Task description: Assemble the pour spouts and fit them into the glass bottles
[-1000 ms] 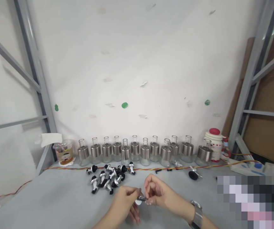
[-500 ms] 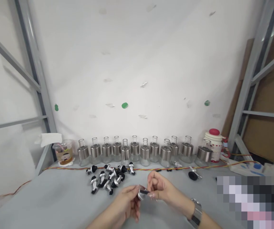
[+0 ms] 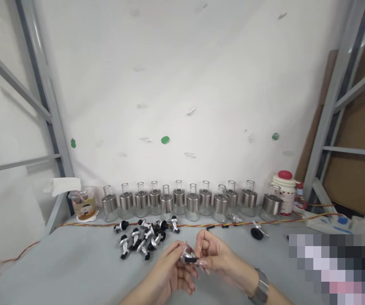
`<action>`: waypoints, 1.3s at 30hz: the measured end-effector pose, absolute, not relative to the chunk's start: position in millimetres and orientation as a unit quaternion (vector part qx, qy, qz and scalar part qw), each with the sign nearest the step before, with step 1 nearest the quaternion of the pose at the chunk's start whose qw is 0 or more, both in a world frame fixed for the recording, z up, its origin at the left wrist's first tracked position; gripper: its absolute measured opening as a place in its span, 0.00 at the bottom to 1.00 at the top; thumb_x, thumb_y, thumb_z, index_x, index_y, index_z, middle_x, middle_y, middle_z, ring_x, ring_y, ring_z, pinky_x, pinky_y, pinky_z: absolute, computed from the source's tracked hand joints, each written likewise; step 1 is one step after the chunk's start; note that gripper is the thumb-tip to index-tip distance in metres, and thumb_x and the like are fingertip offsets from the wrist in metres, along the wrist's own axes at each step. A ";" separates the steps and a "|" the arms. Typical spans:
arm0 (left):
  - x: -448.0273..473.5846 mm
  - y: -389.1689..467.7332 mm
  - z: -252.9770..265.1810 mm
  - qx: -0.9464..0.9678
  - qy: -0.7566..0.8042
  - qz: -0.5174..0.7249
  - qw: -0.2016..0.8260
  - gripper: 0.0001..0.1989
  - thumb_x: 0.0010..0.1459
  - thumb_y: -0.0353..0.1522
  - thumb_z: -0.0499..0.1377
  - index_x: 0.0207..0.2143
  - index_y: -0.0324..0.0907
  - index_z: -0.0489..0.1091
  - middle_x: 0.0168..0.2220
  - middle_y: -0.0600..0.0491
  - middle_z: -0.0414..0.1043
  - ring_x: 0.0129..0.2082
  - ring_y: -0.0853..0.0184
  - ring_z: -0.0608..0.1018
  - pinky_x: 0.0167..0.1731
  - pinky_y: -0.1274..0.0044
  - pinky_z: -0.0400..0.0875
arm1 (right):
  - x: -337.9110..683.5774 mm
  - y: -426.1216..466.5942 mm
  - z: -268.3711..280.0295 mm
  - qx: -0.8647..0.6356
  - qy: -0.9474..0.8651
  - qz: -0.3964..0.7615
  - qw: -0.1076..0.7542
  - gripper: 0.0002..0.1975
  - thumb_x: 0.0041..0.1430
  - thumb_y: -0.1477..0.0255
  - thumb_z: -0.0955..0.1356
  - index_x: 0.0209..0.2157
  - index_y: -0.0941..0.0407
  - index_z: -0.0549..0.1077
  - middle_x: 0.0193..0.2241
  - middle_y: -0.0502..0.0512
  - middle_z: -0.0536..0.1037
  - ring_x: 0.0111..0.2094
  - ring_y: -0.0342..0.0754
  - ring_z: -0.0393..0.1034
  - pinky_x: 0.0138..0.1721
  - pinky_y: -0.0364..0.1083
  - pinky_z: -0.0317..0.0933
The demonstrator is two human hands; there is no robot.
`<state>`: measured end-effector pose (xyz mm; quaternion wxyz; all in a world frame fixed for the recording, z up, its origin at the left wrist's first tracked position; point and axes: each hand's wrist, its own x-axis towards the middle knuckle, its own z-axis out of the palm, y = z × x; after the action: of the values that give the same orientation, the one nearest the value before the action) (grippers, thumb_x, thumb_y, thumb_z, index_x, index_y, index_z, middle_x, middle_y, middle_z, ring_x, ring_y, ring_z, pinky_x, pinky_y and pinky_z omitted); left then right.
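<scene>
Left fingers (image 3: 177, 249), loosely curled, hold a silver spout (image 3: 185, 253); right fingers (image 3: 206, 262) pinch its black tip (image 3: 190, 260). Best keep the spout steady, the tip straight between both.

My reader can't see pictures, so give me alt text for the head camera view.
The left hand and right hand hold a small silver spout above a gray table. Beyond, similar spouts lie clustered before a row of metal-banded glass bottles.
</scene>
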<state>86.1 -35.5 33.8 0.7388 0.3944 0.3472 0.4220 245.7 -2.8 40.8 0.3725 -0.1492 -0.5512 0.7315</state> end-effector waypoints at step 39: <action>86.4 -27.2 8.6 0.420 0.283 0.470 0.723 0.18 0.47 0.47 0.57 0.30 0.44 0.56 0.16 0.66 0.55 0.08 0.82 0.57 0.08 0.87 0.44 | 239.4 -7.5 39.8 -0.107 -0.476 0.762 0.426 0.12 0.44 0.77 0.70 0.28 0.56 0.62 0.25 0.46 0.68 0.25 0.39 0.62 0.31 0.45 0.57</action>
<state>86.4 -27.2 8.6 0.7230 0.4200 0.2833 0.4697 239.4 -7.5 39.8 0.4255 -0.1073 -0.4762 0.7620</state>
